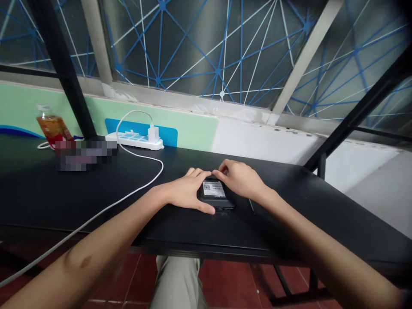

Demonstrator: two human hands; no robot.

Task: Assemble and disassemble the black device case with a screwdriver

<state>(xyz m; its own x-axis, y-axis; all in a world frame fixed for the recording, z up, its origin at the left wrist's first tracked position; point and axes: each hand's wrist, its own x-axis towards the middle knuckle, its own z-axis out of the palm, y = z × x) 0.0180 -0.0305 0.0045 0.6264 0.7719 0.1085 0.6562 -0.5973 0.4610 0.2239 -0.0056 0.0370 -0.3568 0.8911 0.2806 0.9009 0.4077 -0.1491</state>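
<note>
A small flat black device (222, 203) with a white printed label lies on the black table, label side up. My left hand (188, 189) grips its left side, thumb at the near edge and fingers reaching toward the far edge. At the far right corner of the device, my right hand (241, 177) is closed, its fingers curled and the thumb close to the left fingertips. Whatever those right fingers may pinch is hidden. Just right of the device, a thin dark rod (251, 207) lies partly under the right wrist.
A white power strip (135, 139) with a plugged-in charger (153, 134) sits along the wall. Its white cable (128, 194) runs across the table's left side. A drink bottle (53, 126) stands at the back left beside a blurred-out item (85, 155). Black frame posts flank the table (289, 231).
</note>
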